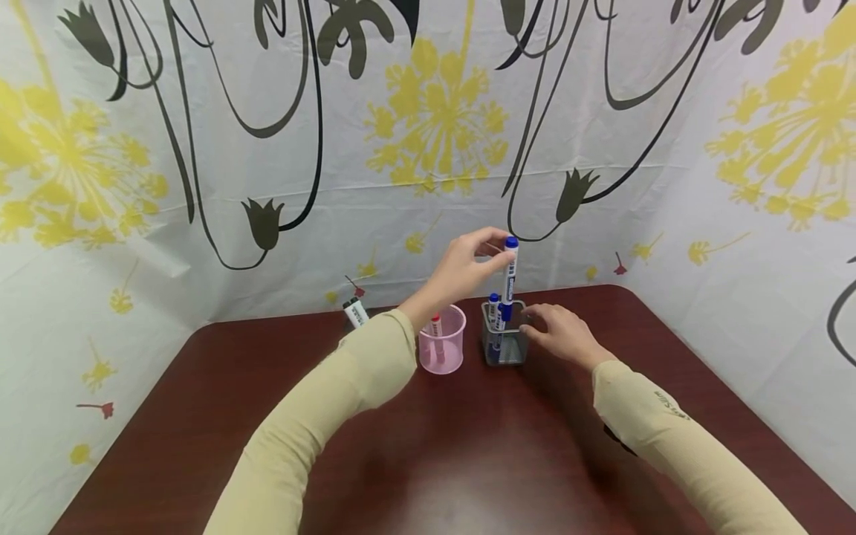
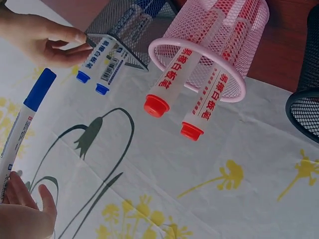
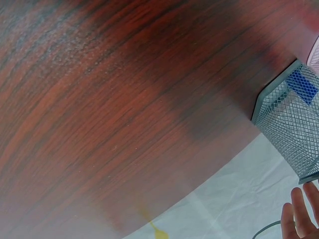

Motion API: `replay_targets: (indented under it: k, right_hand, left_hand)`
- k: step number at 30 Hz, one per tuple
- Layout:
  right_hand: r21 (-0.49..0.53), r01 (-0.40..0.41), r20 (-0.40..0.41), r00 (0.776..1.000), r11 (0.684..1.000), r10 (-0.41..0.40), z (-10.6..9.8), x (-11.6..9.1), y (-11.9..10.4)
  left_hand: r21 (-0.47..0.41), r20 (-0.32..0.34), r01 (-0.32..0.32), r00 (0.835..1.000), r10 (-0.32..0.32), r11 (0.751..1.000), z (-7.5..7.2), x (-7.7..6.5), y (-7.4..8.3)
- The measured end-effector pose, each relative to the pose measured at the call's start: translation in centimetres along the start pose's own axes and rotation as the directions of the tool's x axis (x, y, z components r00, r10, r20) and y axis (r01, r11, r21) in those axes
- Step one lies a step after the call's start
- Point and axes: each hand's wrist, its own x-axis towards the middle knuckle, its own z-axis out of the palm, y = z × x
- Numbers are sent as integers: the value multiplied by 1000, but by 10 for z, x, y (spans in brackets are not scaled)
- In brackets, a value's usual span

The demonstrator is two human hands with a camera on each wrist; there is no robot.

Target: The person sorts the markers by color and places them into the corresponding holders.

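Observation:
A blue-capped whiteboard marker is pinched upright between the thumb and fingers of my left hand, its cap end down over the square mesh pen holder. Two other blue markers stand inside that dark holder. My right hand is at the holder's right side, fingers loosely extended with the tips right at the rim. In the right wrist view, the fingers of this hand show beside the holder's upper edge.
Left of the square holder stands a pink mesh cup with two red markers. Farther left, a dark round mesh cup, partly behind my left arm, has black-capped markers. A patterned cloth hangs behind the dark red table.

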Motion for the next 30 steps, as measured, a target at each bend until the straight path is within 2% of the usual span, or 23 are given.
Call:
replay_targets:
  k: [8, 14, 19, 24, 30]
  right_hand:
    - [3, -1, 3, 1000, 1000, 1, 0, -1, -1]
    - [6, -2, 8, 1000, 1000, 2, 0, 0, -3]
    - [8, 0, -1, 1000, 1000, 0, 1, 0, -2]
    - [3, 0, -2, 1000, 1000, 0, 0, 0, -2]
    - [4, -9, 0, 1000, 1000, 9, -1, -1, -1]
  left_hand:
    - [7, 5, 57, 998, -57, 998, 6, 14, -1]
    - [-15, -29, 69, 997, -69, 998, 8, 23, -4]
    - [-11, -38, 78, 996, -79, 997, 9, 27, -8]
    - [19, -24, 115, 993, -114, 993, 12, 30, -12]
    - [54, -16, 144, 990, -143, 988, 23, 32, -20]
